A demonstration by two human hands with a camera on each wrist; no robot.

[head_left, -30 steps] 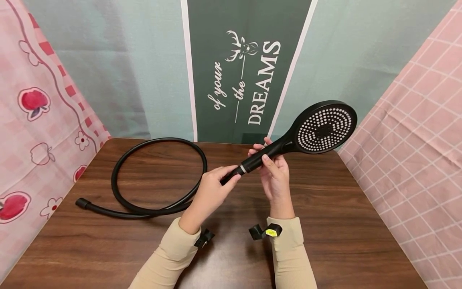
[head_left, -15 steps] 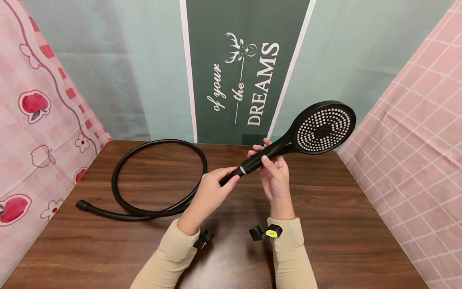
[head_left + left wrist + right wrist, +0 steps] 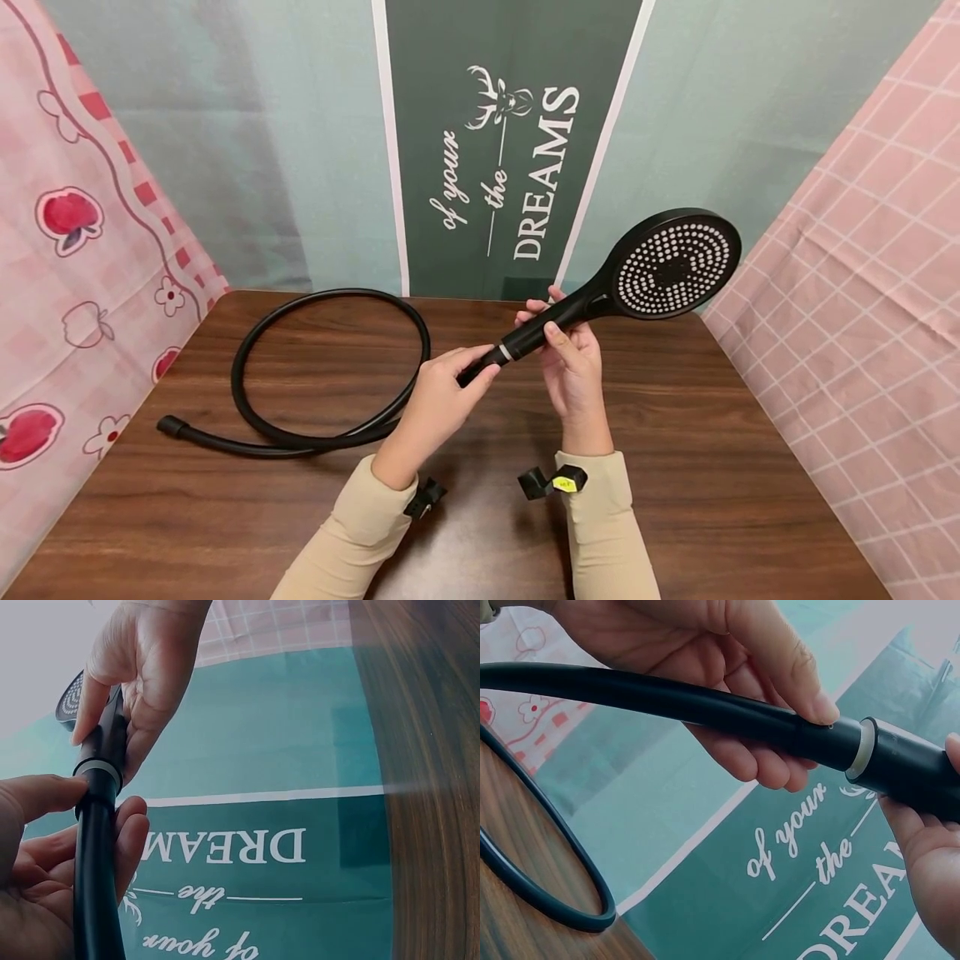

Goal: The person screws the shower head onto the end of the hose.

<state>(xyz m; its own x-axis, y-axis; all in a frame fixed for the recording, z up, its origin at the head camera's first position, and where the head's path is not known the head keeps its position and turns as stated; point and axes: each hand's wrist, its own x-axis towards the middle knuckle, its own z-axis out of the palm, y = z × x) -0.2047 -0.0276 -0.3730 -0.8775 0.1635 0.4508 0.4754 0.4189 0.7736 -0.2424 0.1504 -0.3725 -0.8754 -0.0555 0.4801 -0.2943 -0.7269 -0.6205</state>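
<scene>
A black handheld shower head (image 3: 672,267) is raised over the table, its round spray face with pale nozzles turned toward me. My right hand (image 3: 576,367) grips its handle, thumb on the near side. The end of a black shower hose (image 3: 96,877) meets the handle's lower end, and a pale ring (image 3: 862,752) shows at the joint. My left hand (image 3: 438,396) pinches the hose just below that ring, thumb on top and fingers curled beneath, as the right wrist view shows. The hose is in line with the handle.
The remaining hose lies in a loop (image 3: 238,367) on the left of the brown wooden table (image 3: 697,483), its free end fitting (image 3: 172,427) pointing left. A green cloth (image 3: 330,167) with lettering hangs behind; pink patterned cloths (image 3: 862,275) flank both sides.
</scene>
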